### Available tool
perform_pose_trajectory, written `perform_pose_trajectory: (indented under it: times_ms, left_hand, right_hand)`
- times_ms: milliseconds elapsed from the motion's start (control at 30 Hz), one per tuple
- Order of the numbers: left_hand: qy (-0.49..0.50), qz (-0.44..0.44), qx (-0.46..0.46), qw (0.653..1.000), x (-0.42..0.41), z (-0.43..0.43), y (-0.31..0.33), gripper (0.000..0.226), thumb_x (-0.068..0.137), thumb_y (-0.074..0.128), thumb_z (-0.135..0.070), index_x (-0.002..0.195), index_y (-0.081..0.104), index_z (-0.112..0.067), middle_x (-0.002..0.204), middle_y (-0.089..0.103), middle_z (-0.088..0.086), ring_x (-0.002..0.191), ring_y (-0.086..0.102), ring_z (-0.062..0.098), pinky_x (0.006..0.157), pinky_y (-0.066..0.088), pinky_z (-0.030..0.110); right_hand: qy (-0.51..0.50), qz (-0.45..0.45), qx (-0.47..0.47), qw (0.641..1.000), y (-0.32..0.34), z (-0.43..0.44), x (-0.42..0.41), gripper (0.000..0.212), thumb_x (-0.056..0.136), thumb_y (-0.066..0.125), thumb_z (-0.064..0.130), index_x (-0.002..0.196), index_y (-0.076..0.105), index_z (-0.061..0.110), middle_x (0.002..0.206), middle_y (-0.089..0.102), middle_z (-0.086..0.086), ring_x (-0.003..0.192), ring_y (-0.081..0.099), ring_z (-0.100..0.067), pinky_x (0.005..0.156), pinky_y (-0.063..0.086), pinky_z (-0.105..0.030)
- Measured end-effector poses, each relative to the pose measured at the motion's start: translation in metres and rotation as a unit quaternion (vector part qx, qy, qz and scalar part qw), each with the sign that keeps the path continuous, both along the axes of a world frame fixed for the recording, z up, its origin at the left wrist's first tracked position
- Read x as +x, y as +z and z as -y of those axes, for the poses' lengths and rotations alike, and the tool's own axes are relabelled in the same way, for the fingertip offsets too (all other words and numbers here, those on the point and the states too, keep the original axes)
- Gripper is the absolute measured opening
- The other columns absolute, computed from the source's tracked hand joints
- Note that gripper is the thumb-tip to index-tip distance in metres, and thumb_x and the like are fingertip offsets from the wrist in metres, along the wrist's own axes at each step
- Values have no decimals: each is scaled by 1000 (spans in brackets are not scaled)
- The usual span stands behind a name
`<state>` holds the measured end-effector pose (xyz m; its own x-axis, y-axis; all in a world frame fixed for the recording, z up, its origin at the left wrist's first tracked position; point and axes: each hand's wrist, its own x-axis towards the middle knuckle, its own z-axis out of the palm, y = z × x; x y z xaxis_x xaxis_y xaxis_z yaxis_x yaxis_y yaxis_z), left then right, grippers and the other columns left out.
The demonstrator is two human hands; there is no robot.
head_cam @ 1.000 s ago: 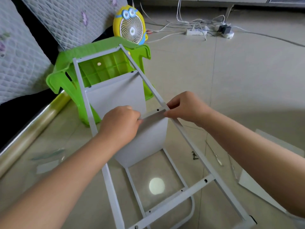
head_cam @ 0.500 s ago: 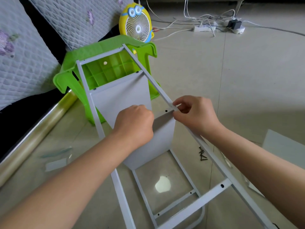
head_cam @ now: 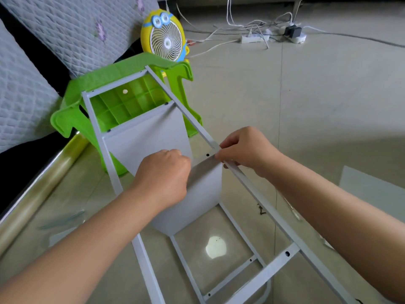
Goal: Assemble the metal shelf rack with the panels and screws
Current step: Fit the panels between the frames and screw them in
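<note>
A white metal rack frame (head_cam: 258, 191) lies tilted over the floor, its far end propped on a green plastic stool (head_cam: 114, 77). One white shelf panel (head_cam: 149, 134) is fixed near the far end. A second panel (head_cam: 203, 189) sits at mid-frame. My left hand (head_cam: 163, 178) is curled over that panel's top edge and hides what it holds. My right hand (head_cam: 243, 148) pinches the panel's corner against the right rail, beside a screw hole (head_cam: 207, 154). A few dark screws (head_cam: 261, 210) lie on the floor under the rail.
A yellow cartoon fan (head_cam: 164, 38) stands behind the stool. Cables and a power strip (head_cam: 255, 37) run across the far floor. A spare white panel (head_cam: 372, 194) lies at the right. Quilted cushions (head_cam: 26, 88) and a shiny tube (head_cam: 41, 185) line the left.
The view has shifted left and slightly closer. My right hand has closed its fingers onto the rail at the panel's corner. My left hand stays on the panel's top edge.
</note>
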<state>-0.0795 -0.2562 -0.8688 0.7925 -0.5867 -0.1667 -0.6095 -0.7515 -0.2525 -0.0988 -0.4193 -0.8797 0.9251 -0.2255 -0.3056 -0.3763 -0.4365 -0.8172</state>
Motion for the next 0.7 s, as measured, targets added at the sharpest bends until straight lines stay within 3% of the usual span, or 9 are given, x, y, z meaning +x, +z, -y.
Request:
perform_pose_trajectory:
  times_ms: [100,233,333,400,500,633,700]
  left_hand:
    - [-23,-7,57,998,4,7,8,13,91,47,-18,99,56,-15,106,56,4,101,56,26,65,33,26]
    - [-46,-35,134,989,7,20,24,15,88,46,-10,97,57,-14,102,57,7,96,57,28,64,34,27]
    - [-37,-73,157,984,12,30,36,4,88,49,-12,85,52,-13,84,51,8,79,49,26,59,35,27]
    - [-23,-92,158,983,15,35,39,20,85,49,-12,68,38,-13,68,38,3,70,42,23,50,30,24]
    - [-13,-110,158,981,18,37,37,28,82,48,-9,60,32,-15,65,34,1,59,36,17,44,24,23]
    - [-6,-102,174,979,19,36,36,30,83,51,-13,60,31,-15,64,35,1,57,37,17,44,24,23]
    - [1,-99,177,979,17,38,35,32,83,52,-15,60,29,-16,63,33,0,62,39,20,45,24,24]
  right_hand:
    - [-6,-16,13,1000,2,0,1,11,73,68,1,82,68,-6,61,55,-12,59,48,-20,59,41,-25]
    - [-3,-44,35,998,6,-1,4,26,74,65,-4,92,58,-21,69,50,-15,66,44,-21,64,37,-30]
    - [-1,-48,46,998,7,0,3,25,76,67,-1,94,62,-17,72,55,-15,68,50,-21,68,47,-34]
    - [4,-41,42,998,6,1,-1,20,77,69,5,92,66,-9,68,57,-11,65,52,-19,70,49,-33]
    - [48,-35,25,998,5,7,-2,13,81,66,9,88,68,-2,64,57,-3,58,51,-12,66,49,-26]
    - [94,-59,164,980,0,37,3,18,91,53,8,91,65,-5,77,62,-6,66,60,-11,72,54,-22]
    - [82,-71,156,982,-17,62,7,19,93,50,10,82,63,2,76,61,-6,67,60,-14,71,53,-24]
